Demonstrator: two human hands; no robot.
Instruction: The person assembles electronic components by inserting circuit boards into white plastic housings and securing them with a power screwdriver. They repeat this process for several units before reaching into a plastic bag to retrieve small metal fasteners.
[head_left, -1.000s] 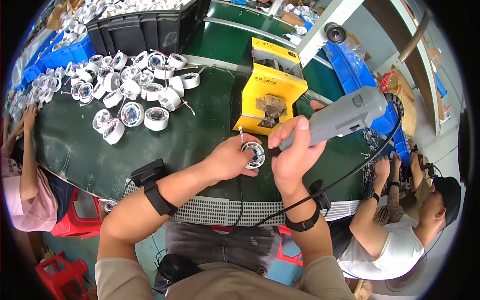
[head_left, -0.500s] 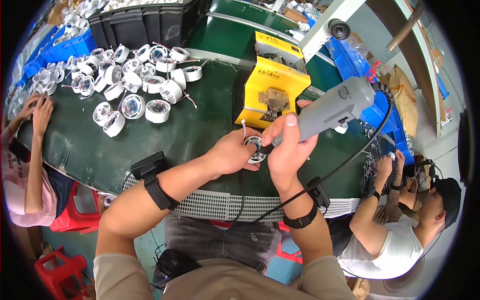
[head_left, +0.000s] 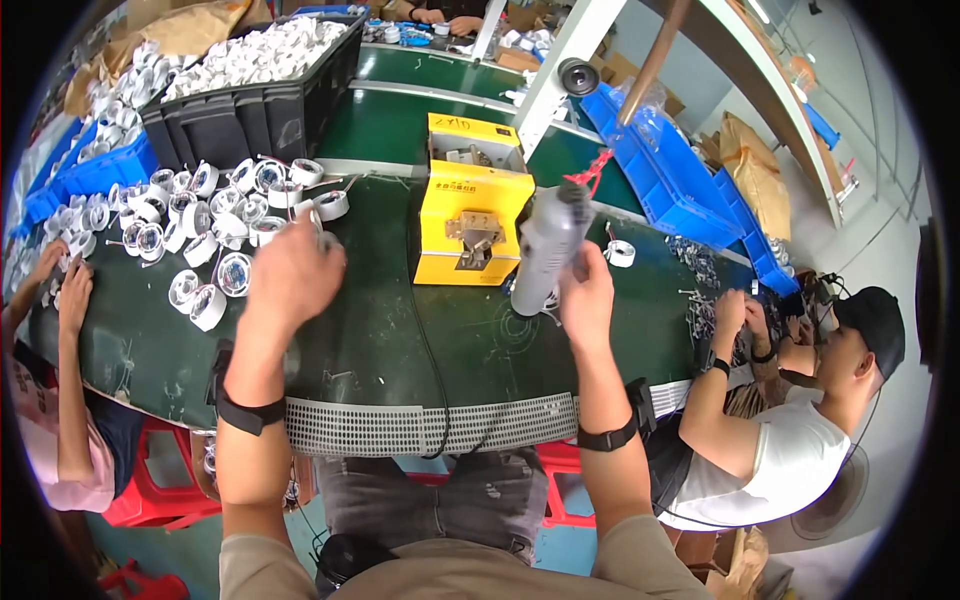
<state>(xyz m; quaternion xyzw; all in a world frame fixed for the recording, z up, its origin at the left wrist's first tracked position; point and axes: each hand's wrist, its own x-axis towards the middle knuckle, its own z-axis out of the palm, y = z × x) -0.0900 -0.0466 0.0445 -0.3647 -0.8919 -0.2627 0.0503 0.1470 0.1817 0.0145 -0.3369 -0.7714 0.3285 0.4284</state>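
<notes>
A long dark green workbench [head_left: 380, 340] runs across the room, its near edge a ribbed grey strip [head_left: 430, 425]. A white post [head_left: 560, 60] rises from the far side. Red stools [head_left: 160, 480] stand on the blue-green floor [head_left: 560, 545] below.

1. Grey plastic electric screwdriver [head_left: 548, 250], smooth and slightly glossy, gripped by the right hand [head_left: 588, 295].
2. Small round white plastic fittings [head_left: 215, 235] with shiny reflective centres, heaped beside the left hand [head_left: 290, 275].
3. Dark green bench [head_left: 380, 340] covering, matt with a faint sheen; its front edge is ribbed grey metal.
4. Yellow box-shaped machine [head_left: 470, 215], painted glossy, with a bare metal front part.
5. Black plastic crate [head_left: 250, 105], matt.
6. Blue plastic bins [head_left: 680, 190], glossy.
</notes>
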